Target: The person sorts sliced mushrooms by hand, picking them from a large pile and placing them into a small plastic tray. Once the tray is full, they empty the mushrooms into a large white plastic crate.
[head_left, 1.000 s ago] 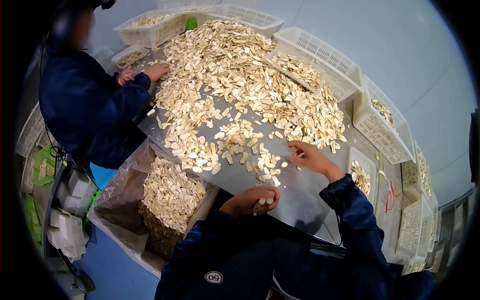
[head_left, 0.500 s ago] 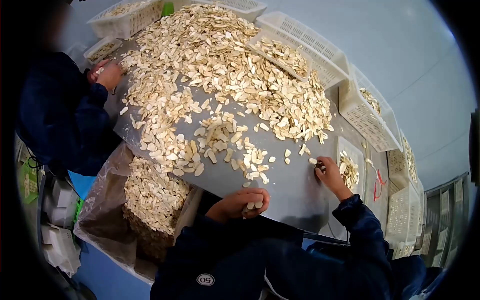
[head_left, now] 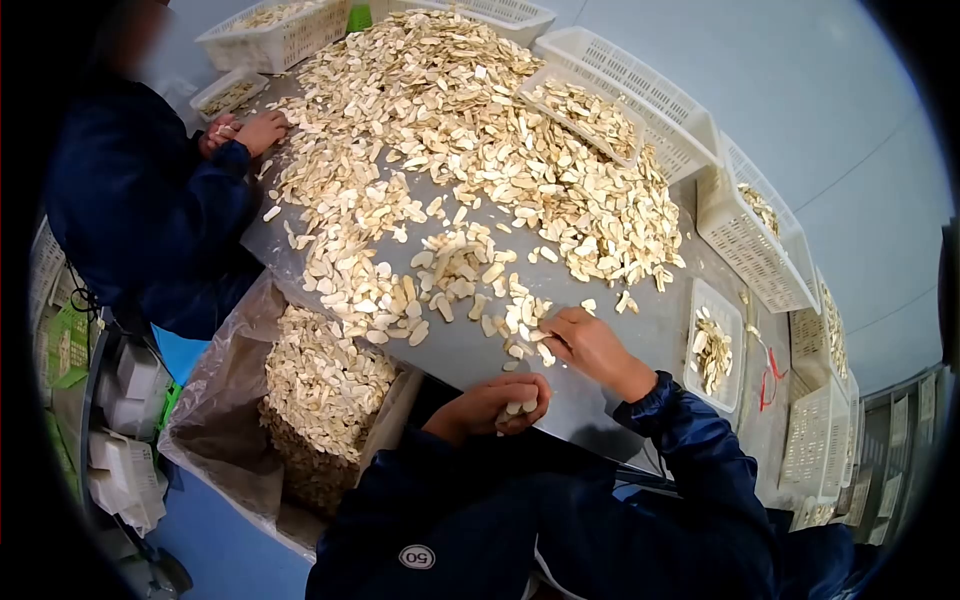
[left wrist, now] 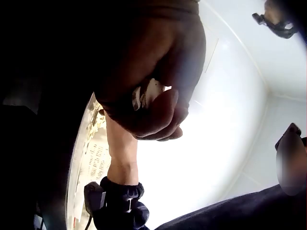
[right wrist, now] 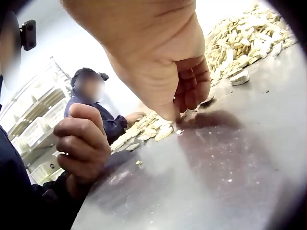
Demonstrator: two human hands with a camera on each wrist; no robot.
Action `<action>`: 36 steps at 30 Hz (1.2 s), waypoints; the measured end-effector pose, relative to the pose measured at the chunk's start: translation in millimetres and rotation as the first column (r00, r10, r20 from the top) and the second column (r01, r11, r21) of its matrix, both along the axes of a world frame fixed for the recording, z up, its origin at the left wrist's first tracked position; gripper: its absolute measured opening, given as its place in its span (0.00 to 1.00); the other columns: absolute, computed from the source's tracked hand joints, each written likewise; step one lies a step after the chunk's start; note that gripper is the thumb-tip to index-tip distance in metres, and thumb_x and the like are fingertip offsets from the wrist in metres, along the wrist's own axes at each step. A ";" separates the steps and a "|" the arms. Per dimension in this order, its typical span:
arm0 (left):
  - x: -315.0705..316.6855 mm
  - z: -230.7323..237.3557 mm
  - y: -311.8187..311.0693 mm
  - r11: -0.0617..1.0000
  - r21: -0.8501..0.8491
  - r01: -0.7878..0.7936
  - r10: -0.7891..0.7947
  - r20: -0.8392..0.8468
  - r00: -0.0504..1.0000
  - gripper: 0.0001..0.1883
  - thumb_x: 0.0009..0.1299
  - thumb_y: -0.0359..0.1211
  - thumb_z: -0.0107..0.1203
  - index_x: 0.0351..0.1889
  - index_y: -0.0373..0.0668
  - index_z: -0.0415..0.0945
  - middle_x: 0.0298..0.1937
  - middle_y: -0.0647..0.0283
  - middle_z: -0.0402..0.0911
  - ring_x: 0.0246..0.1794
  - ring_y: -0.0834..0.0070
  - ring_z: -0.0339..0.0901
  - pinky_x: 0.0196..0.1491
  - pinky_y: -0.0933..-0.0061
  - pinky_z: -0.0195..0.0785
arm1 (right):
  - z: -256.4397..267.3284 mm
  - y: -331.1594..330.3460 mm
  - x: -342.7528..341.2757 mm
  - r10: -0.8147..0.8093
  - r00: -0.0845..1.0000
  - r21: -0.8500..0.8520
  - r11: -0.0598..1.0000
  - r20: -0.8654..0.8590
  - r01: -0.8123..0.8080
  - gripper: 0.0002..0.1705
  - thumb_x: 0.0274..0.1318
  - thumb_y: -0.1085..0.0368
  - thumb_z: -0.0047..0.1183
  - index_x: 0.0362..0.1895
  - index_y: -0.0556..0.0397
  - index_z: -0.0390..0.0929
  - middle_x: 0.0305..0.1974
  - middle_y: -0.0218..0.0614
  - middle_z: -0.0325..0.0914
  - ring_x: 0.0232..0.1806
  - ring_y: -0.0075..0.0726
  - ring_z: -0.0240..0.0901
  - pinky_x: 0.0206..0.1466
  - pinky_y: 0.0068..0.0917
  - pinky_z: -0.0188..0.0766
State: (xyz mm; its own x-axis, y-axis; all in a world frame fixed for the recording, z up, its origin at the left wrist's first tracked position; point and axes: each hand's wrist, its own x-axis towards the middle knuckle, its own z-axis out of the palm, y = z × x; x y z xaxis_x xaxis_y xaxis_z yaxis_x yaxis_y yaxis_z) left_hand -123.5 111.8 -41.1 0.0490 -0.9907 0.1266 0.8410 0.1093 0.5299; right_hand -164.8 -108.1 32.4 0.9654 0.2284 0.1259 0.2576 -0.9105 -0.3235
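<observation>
Picking looks partway: big slice pile point(head_left: 440, 110) left on the table point(head_left: 650, 325), some slices in the small tray point(head_left: 735, 350). Left hand point(head_left: 493, 402) has fingers curled round a few slices point(head_left: 515, 408); right hand point(head_left: 592, 350) is down at loose ones, can't tell if pinching any. Jacket badge point(head_left: 417, 557): 50, upside down; no brands legible.

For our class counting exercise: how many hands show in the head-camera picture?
4: the wearer's left hand holding slices, right hand at scattered slices; at upper left, another worker's one hand by the pile, other hand beside it.
</observation>
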 end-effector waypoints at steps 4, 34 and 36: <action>-2.8 -3.8 -0.6 1.000 -0.002 -0.025 0.025 -0.020 0.999 0.13 0.77 0.41 0.47 0.45 0.39 0.70 0.28 0.65 0.72 0.14 0.85 0.60 0.15 0.83 0.53 | -1.0 -0.1 -1.8 -0.005 1.000 -0.068 0.998 0.004 0.005 0.07 0.58 0.65 0.57 0.41 0.50 0.79 0.37 0.39 0.78 0.40 0.52 0.76 0.41 0.42 0.75; -8.1 8.6 -10.5 0.967 0.184 -0.179 0.215 -0.200 0.956 0.17 0.82 0.45 0.38 0.55 0.46 0.72 0.36 0.62 0.74 0.19 0.84 0.60 0.16 0.86 0.52 | 48.6 -33.7 -2.9 -0.089 0.926 0.616 0.722 -0.368 0.314 0.06 0.67 0.66 0.55 0.41 0.55 0.78 0.29 0.20 0.73 0.30 0.13 0.66 0.33 0.16 0.65; -7.8 0.5 -9.6 0.976 0.133 -0.175 0.199 -0.196 0.960 0.16 0.81 0.43 0.39 0.55 0.46 0.71 0.38 0.61 0.75 0.19 0.84 0.60 0.16 0.85 0.51 | 39.1 -53.6 -2.4 -0.236 0.936 0.557 0.755 -0.260 0.345 0.07 0.67 0.65 0.55 0.39 0.57 0.79 0.27 0.19 0.70 0.29 0.13 0.62 0.32 0.18 0.63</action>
